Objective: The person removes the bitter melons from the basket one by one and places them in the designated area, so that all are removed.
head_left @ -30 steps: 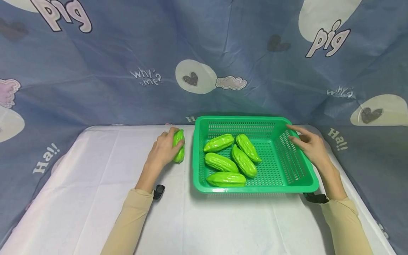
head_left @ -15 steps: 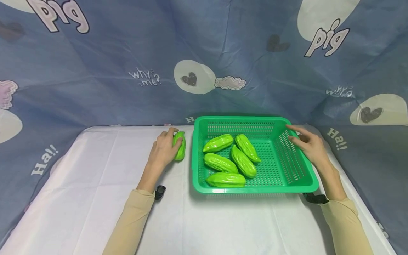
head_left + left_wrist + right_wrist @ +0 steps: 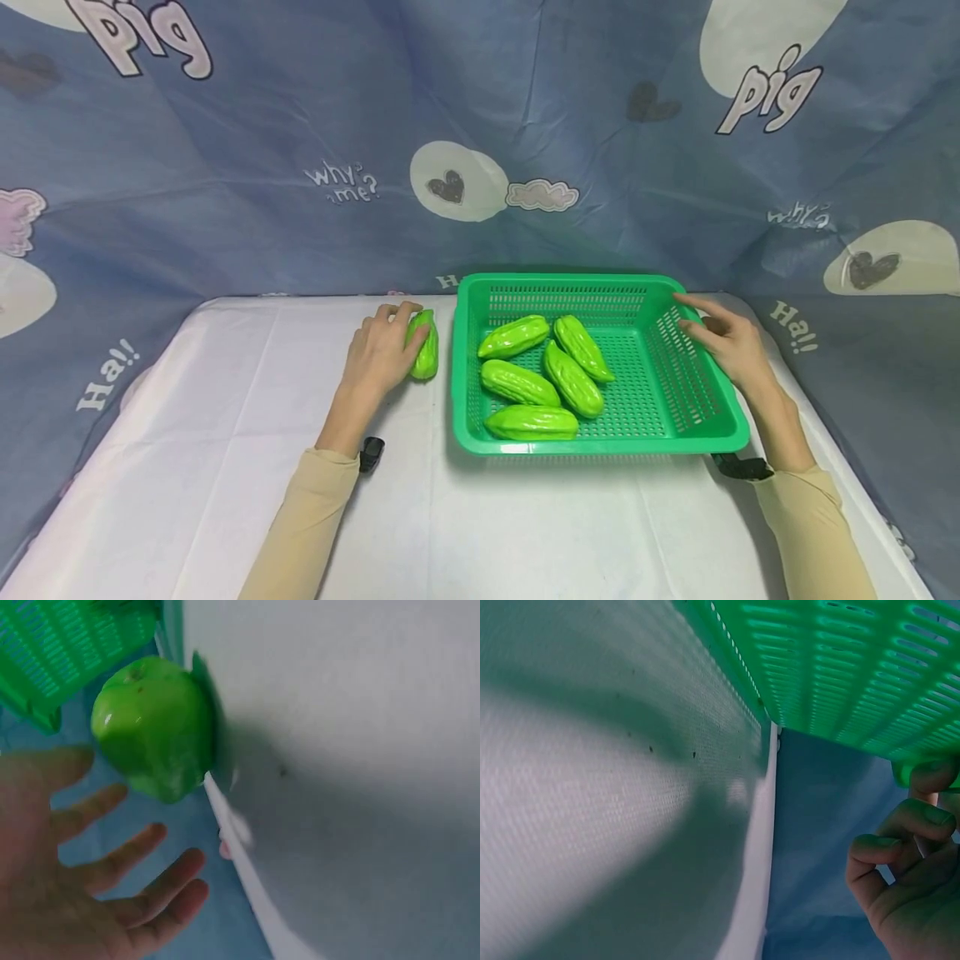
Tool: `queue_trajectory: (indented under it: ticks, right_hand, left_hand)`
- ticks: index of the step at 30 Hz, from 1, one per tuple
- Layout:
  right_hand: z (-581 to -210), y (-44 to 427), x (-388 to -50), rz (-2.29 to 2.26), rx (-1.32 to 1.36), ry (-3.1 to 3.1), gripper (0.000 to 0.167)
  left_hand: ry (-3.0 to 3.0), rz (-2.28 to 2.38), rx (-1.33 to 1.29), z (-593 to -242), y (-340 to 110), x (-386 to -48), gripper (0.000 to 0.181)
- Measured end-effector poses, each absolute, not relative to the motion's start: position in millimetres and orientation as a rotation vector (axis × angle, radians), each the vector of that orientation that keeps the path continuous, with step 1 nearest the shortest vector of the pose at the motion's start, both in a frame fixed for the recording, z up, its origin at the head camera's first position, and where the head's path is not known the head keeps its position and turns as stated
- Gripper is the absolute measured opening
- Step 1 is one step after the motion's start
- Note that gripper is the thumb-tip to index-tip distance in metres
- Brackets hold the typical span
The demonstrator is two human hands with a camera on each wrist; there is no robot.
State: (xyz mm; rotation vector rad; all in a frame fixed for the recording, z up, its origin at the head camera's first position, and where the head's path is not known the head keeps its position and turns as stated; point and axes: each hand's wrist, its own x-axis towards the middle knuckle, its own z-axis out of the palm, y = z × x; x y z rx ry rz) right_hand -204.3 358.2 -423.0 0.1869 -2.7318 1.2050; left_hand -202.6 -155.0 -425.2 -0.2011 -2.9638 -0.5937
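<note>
A light-green ridged bitter melon (image 3: 425, 346) lies on the white table, left of the green basket (image 3: 600, 446). My left hand (image 3: 378, 350) is beside it. In the left wrist view, the fingers of that hand (image 3: 112, 877) are spread, with a gap between them and the melon (image 3: 154, 727). My right hand (image 3: 731, 350) holds the basket's right rim near the far corner, thumb over the inner side. From the right wrist, curled fingers (image 3: 907, 832) show just under the rim. Inside the basket, several bitter melons (image 3: 519, 382) lie toward the left.
A white cloth covers the table (image 3: 225, 467). Behind it and along the sides hangs a blue printed sheet (image 3: 480, 100), close to the basket's far rim. The basket's right part shows its bare perforated floor.
My left hand's fingers have loosened from the bitter melon, which now lies slightly apart from them on the table. The right hand and the basket have stayed in place.
</note>
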Motion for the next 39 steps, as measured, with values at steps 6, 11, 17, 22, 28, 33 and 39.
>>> queue_trajectory:
  ticks: [6, 11, 17, 22, 28, 33, 39]
  right_hand:
    - [-426, 361, -206, 1.220, 0.174, -2.723, 0.051]
    - [-426, 360, -205, 1.213, 0.170, -2.731, 0.052]
    - [-423, 357, -202, 1.221, 0.181, -2.729, 0.051]
    - [-423, 357, -202, 1.227, 0.196, -2.718, 0.050]
    - [-422, 356, -202, 1.238, 0.204, -2.710, 0.050]
    - [-422, 356, -201, 1.244, 0.212, -2.702, 0.050]
    - [-423, 357, -202, 1.252, 0.215, -2.696, 0.049]
  left_hand:
    - [-3.007, -0.570, -0.378, -416, -156, -197, 0.054]
    - [-3.020, -0.502, -0.523, -411, -154, -192, 0.068]
    - [-3.059, -0.476, -0.574, -412, -154, -189, 0.087]
    - [-3.103, -0.492, -0.572, -413, -154, -189, 0.093]
    - [-3.094, -0.503, -0.554, -417, -154, -190, 0.087]
    - [-3.077, -0.505, -0.553, -418, -154, -190, 0.089]
    - [-3.066, -0.501, -0.561, -414, -154, -189, 0.092]
